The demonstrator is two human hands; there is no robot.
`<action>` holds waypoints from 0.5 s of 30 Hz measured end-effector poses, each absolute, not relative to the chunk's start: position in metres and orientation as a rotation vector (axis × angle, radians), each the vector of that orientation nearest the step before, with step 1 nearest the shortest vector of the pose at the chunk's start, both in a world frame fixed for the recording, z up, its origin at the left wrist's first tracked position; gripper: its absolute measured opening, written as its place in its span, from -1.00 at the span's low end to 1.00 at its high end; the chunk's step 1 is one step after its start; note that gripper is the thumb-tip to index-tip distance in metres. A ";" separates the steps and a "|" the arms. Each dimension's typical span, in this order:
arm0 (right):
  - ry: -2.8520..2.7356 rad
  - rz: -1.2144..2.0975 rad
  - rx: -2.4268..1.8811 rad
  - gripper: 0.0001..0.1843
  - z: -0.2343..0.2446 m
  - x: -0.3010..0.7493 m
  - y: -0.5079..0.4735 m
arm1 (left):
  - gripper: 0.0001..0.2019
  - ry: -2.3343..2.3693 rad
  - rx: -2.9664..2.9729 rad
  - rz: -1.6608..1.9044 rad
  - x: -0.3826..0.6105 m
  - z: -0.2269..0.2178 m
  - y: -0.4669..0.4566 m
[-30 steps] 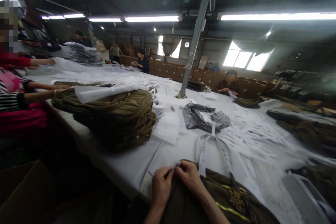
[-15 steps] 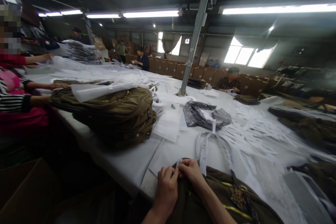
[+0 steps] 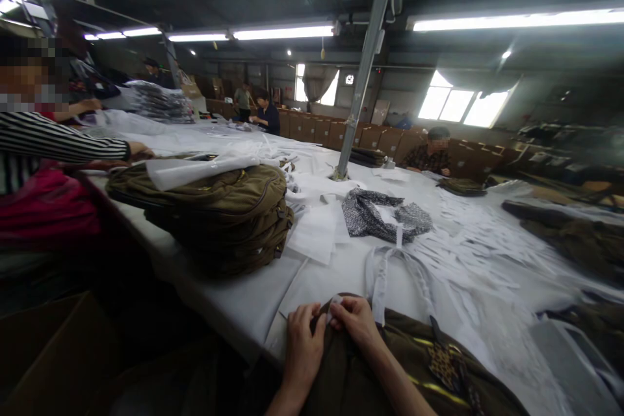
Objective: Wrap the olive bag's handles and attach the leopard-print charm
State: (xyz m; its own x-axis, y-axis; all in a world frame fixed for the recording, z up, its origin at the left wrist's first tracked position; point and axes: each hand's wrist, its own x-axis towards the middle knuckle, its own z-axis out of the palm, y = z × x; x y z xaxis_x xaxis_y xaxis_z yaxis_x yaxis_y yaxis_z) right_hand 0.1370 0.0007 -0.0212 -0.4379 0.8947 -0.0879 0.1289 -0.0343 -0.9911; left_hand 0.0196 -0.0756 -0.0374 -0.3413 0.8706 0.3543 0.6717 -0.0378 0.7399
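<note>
Your right hand (image 3: 358, 324) has its grip pinched on a small white piece (image 3: 335, 302) at the upper edge of an olive bag (image 3: 338, 370), directly before you at the near side of the tabletop (image 3: 253, 289). Your left hand (image 3: 303, 346) is just beside it, fingers curved; whether its grip holds anything, you cannot tell. White-wrapped handles (image 3: 380, 289) extend beyond the bag; a stack of olive backpacks (image 3: 219, 208) stands farther left.

The bag (image 3: 414, 357) is olive-brown with yellow trim (image 3: 446, 396).
</note>
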 end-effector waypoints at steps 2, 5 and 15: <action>-1.615 1.530 -1.072 -0.61 -0.020 0.139 0.000 | -0.80 2.007 1.581 1.316 0.016 -0.039 -0.071; -1.629 1.518 -1.034 -0.63 -0.019 0.142 -0.001 | -0.80 1.908 1.623 1.260 0.013 -0.037 -0.068; -1.627 1.403 -1.025 -0.63 -0.021 0.144 0.001 | -0.86 1.892 1.686 1.224 0.015 -0.028 -0.067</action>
State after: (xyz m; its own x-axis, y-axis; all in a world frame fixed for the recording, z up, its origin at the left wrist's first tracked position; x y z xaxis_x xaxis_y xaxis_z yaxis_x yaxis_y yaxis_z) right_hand 0.1437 0.0006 -0.0211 -0.4042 0.9141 0.0340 0.1008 0.0814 -0.9916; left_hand 0.0150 -0.0670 -0.0275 -0.2483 0.9239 0.2913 0.6441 -0.0671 0.7620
